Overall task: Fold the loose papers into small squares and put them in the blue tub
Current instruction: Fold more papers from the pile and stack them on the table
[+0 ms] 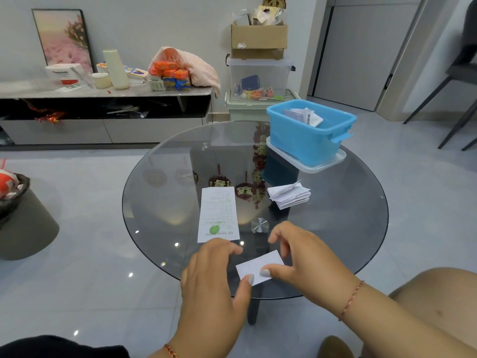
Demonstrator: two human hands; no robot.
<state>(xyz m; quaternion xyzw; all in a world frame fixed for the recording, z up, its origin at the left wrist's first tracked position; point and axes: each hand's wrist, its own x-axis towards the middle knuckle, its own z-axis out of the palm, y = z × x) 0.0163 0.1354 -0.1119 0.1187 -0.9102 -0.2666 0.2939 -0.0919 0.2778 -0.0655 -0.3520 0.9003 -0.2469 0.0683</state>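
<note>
A small folded white paper [260, 263] lies near the front edge of the round glass table [160, 192]. My left hand [214, 282] pinches its lower left corner with the thumb. My right hand [296, 257] pinches its right side, thumb on top. A long unfolded receipt [219, 214] with a green mark lies flat just beyond my left hand. A stack of loose folded papers [289, 195] sits further right. The blue tub [309, 133] stands at the table's far right on a clear lid, with several papers [304, 116] inside.
A round metal cap [259, 225] sits in the glass between the receipt and my right hand. A dark pouf with a basket [15, 197] stands left of the table. Stacked storage boxes [258, 81] and a low cabinet [103, 104] line the wall behind. Chair legs [454, 120] stand at far right.
</note>
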